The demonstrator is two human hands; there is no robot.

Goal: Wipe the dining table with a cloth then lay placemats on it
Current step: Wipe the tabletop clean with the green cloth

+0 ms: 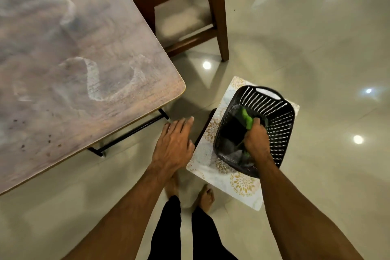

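Right hand (256,137) closed around a green item (247,119), soft-looking and blurred, too smeared to tell cloth from sponge, held down inside a black slotted plastic basket (280,124) with a loop handle at its far rim. Dark and grey shapes in the basket bottom, hard to make out. Basket resting on a pale rectangular placemat (240,183), marbled with gold floral medallions, laid over a low stand whose thin dark edge shows at the left side only; rest of the stand hidden beneath. Left hand (174,145) open, fingers together and flat, hovering above the floor between the basket and the table corner, gripping nothing.

Dining table (84,69) at left: wood-grain top with a rounded corner, dulled by curving streaks and a few dark specks near the close edge, cut off at the frame's left and top. Black metal rail visible under its edge. Wooden chair (217,17) beyond, padded seat partly tucked under the table, upper part out of view.

Glossy cream floor tiles (316,48) mirroring round ceiling lights. Bare feet and black trouser legs at the bottom
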